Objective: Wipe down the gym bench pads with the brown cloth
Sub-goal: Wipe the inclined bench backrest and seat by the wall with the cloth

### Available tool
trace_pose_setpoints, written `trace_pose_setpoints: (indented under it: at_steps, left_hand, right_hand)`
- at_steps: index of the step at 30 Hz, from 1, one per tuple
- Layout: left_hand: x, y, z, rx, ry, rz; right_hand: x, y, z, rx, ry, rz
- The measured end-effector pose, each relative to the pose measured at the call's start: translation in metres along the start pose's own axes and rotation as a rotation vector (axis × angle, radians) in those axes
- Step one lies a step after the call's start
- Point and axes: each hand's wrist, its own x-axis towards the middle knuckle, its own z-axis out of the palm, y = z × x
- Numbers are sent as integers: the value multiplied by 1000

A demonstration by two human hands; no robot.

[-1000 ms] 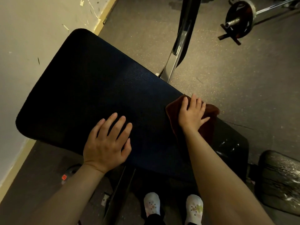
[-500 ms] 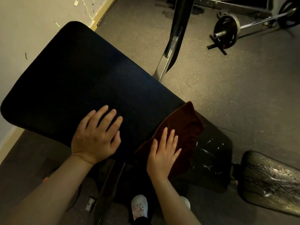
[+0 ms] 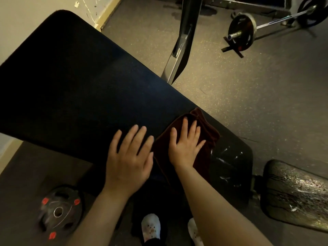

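wide dark pad open to the left, hands crowd the near edge

the long black padded counter (image 3: 74,82) lies bare toward the wall; the flat left hand (image 3: 128,157) sits just beside the right hand (image 3: 185,148), and a slanted steel frame bar (image 3: 181,48) stands off the far edge.

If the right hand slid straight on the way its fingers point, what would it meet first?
Right hand lies flat on the cloth, fingers aimed up-right. It would likely cross the cloth's bunched far edge, then run off the pad edge; nothing else shows ahead.
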Motion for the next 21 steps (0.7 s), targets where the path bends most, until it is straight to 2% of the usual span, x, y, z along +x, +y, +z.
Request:
trace_pose_setpoints:
  at_steps: [3,7,13,17,21]
  left_hand:
    - [-3,17,20,98,-44,-48]
    - [-6,15,32,138,69,-34]
    - [-7,12,39,174,118,27]
    - [-9,12,40,159,147,36]
    - [-7,11,42,94,269,33]
  right_hand:
    - [5,8,5,14,52,-60]
    - [7,14,10,33,118,-97]
    - [10,15,17,19,180,-114]
    - [10,14,16,22,180,-112]
    - [11,14,15,45,156,-126]
